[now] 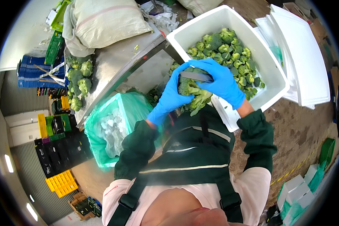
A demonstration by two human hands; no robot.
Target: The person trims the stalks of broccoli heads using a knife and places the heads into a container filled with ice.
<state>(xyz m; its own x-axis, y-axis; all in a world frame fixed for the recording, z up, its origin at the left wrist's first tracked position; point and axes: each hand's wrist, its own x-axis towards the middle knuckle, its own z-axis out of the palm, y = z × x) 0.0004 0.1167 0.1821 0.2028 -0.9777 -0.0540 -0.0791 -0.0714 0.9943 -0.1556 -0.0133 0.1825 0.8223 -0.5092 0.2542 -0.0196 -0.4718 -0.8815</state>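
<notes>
In front of my chest, my left hand (173,93), in a blue glove, is closed around a head of broccoli (191,90) with its pale stalk toward me. My right hand (225,83), gloved in the same blue, grips a knife (195,76); its handle is hidden in the fingers. The grey blade lies across the upper part of the broccoli, between my two hands. Just beyond my right hand stands a white foam box (277,82), with many cut broccoli florets (237,56) inside it.
At the left, a metal table (109,62) carries a white woven sack (105,24) and several broccoli heads (79,77). Below it stands a box lined with a green bag (98,150), with ice-like lumps inside. White foam lids (299,56) are stacked at the right.
</notes>
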